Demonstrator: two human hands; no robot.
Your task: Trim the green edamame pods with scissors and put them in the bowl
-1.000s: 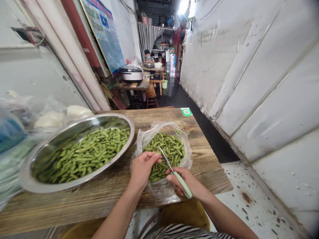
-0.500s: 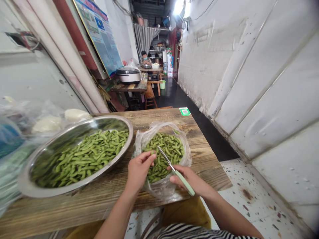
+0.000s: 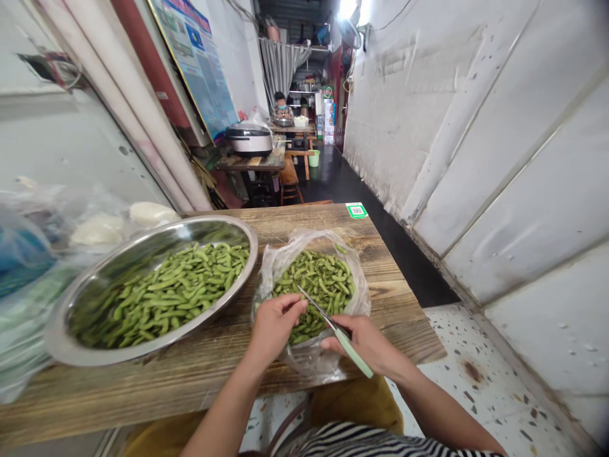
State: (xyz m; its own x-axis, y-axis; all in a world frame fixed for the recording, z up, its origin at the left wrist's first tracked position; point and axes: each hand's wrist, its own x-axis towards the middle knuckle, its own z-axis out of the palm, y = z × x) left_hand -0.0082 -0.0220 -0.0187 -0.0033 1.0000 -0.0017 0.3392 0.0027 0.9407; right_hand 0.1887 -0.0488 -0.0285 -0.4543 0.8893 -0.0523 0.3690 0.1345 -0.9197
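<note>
My right hand [image 3: 370,343] is closed around a pair of scissors [image 3: 353,353] with pale green handles; the metal blades point up and left, over a clear plastic bag [image 3: 362,303] of green edamame pods [image 3: 318,273]. Thumb and fingers of my left hand [image 3: 276,325] are pinched together at the blade tips, over the bag's left side. A bit of green pod shows at those fingertips, most of it hidden. Left of the bag stands a wide steel basin [image 3: 252,270] holding many more loose edamame pods [image 3: 176,292].
All this rests on a wooden table [image 3: 394,298]. Plastic bags [image 3: 28,273] crowd its left end, and a QR-code card [image 3: 356,211] lies at the far right corner. Beyond are a rice cooker [image 3: 248,139] on another table and a seated person [image 3: 281,109]. A white wall [image 3: 428,127] runs along the right.
The view has shifted slightly. My left fingertips and the scissors have come a little closer together, and the blades look more closed. Less of the pod at my left fingers shows.
</note>
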